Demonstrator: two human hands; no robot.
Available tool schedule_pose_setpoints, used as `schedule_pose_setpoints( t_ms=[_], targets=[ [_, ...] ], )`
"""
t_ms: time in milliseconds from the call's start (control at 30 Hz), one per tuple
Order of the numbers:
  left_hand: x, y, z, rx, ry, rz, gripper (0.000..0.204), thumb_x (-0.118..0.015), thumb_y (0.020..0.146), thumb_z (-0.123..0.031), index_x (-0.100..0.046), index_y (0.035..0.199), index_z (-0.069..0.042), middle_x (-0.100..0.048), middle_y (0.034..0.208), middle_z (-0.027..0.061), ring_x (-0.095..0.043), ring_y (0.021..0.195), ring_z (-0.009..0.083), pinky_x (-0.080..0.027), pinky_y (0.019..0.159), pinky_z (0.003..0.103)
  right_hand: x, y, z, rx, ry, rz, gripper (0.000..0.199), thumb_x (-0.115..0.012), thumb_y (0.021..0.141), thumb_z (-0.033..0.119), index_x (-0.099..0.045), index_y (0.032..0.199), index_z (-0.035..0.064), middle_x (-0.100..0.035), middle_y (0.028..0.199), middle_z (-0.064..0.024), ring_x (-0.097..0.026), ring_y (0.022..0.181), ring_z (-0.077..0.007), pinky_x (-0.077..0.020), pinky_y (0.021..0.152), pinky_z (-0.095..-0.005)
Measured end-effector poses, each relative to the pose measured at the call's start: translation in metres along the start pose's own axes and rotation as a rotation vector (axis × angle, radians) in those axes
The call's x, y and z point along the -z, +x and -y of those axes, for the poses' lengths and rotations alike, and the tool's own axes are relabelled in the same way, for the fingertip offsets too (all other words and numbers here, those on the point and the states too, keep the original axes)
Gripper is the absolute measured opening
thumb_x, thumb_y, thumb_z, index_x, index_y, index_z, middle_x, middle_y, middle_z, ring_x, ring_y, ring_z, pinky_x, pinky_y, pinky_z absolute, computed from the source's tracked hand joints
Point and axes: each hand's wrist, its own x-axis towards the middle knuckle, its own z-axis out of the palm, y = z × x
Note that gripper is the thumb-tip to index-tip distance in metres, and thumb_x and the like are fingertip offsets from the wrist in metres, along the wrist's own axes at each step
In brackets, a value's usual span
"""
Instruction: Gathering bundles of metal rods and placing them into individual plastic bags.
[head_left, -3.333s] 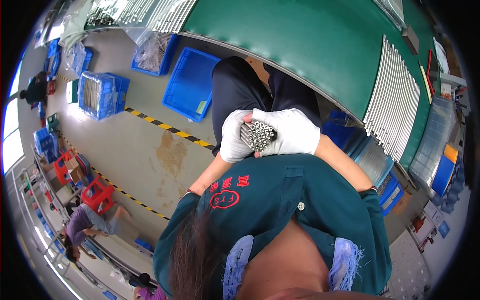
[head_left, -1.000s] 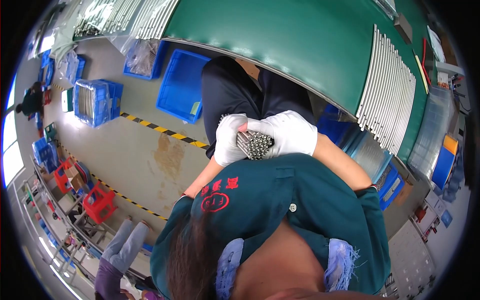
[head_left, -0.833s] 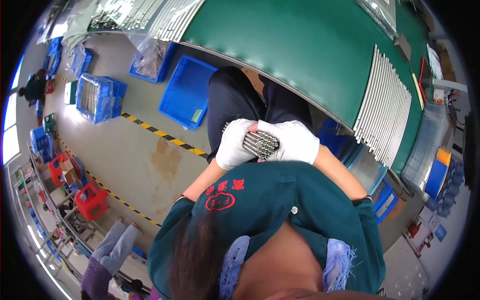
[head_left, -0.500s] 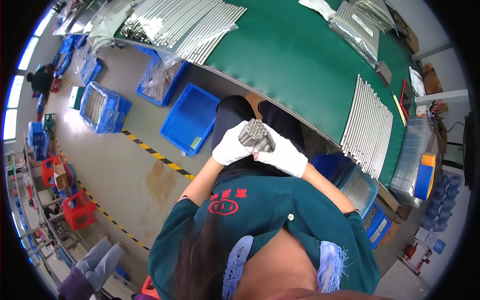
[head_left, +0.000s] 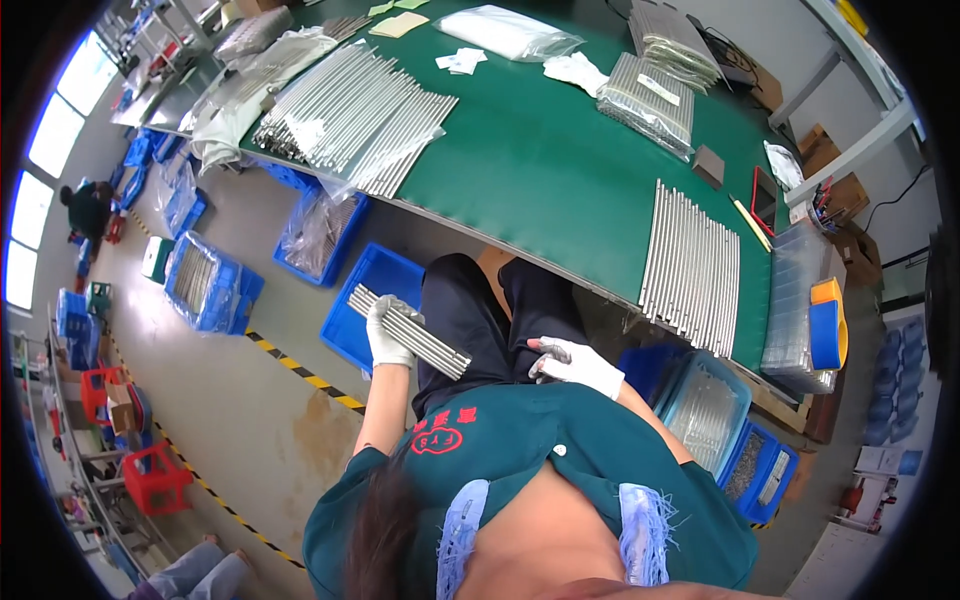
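Note:
A bundle of slim metal rods (head_left: 428, 343) lies slanted in my left hand (head_left: 387, 338), which wears a white glove and is closed around it. It hangs above my left thigh, in front of the blue crate (head_left: 365, 318) on the floor. My right hand (head_left: 582, 367), gloved too with bare fingertips showing, rests over my right thigh; its fingers are loosely bent and apart, with nothing seen in them. On the green table (head_left: 530, 190), a row of similar rods (head_left: 690, 270) lies at the right. A larger spread of rods (head_left: 350, 110), partly under clear plastic, lies at the left.
Wrapped rod packs (head_left: 648, 105) and a small grey block (head_left: 708, 167) sit at the table's far right. Yellow and blue tape rolls (head_left: 826, 325) stand near its right end. Beside my right elbow is a clear-blue bin (head_left: 705, 415) holding rods. More blue crates (head_left: 205, 290) stand at left.
Both hands were together around an upright rod bundle. Now they are apart: the left has moved left with the rods tilted flat, and the right has let go. The view has shifted, showing more table.

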Motion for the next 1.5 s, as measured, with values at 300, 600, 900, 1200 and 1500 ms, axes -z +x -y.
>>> schedule_pose_setpoints(
  t_ms=[300, 600, 900, 1200, 1500],
  targets=[
    [-0.166, -0.012, 0.007, 0.065, -0.051, 0.601, 0.021, -0.066, 0.081, -0.022, -0.053, 0.092, -0.011, -0.045, 0.072, -0.0029, -0.046, 0.064, 0.012, -0.043, 0.067, 0.031, -0.013, 0.006, 0.031, 0.423, -0.267, -0.202, 0.049, -0.064, 0.086, 0.016, -0.048, 0.13, 0.001, -0.064, 0.096, -0.0046, -0.058, 0.085, -0.0107, -0.0458, 0.084, -0.0264],
    [-0.299, 0.007, 0.058, -0.358, 0.675, 0.894, 0.025, -0.07, 0.077, -0.004, -0.056, 0.098, 0.0, -0.061, 0.081, 0.0054, -0.061, 0.072, 0.0137, -0.051, 0.066, 0.029, 0.02, 0.066, 0.111, 0.842, -0.785, -0.94, 0.089, -0.08, 0.062, 0.033, -0.038, 0.136, 0.0052, -0.046, 0.133, -0.0185, -0.047, 0.121, -0.0335, -0.0396, 0.1, -0.0384],
    [-0.309, 0.028, 0.059, 0.114, 1.071, 1.253, 0.045, -0.071, 0.071, -0.009, -0.054, 0.112, -0.002, -0.061, 0.087, 0.0066, -0.062, 0.082, 0.0166, -0.05, 0.077, 0.031, 0.033, 0.105, 0.123, 0.701, -0.323, -0.676, 0.049, -0.079, 0.066, 0.018, -0.055, 0.106, 0.0009, -0.063, 0.09, -0.0052, -0.06, 0.081, -0.0114, -0.0503, 0.07, -0.0274],
    [-0.3, 0.019, 0.066, -0.046, 0.95, 1.05, 0.057, -0.078, 0.07, -0.003, -0.053, 0.121, -0.003, -0.063, 0.087, 0.0, -0.059, 0.08, 0.0078, -0.049, 0.075, 0.025, 0.039, 0.114, 0.125, 0.69, -0.311, -0.598, 0.067, -0.08, 0.065, 0.02, -0.047, 0.121, 0.002, -0.062, 0.109, -0.0107, -0.06, 0.099, -0.0183, -0.0478, 0.085, -0.0301],
    [-0.299, 0.021, 0.067, -0.053, 0.991, 1.083, 0.046, -0.079, 0.07, -0.007, -0.058, 0.111, -0.004, -0.061, 0.085, -0.001, -0.056, 0.078, 0.0072, -0.049, 0.073, 0.024, 0.042, 0.114, 0.122, 0.701, -0.355, -0.601, 0.064, -0.079, 0.066, 0.018, -0.05, 0.12, 0.0008, -0.062, 0.109, -0.0112, -0.06, 0.099, -0.0185, -0.0477, 0.087, -0.0302]
  ],
)
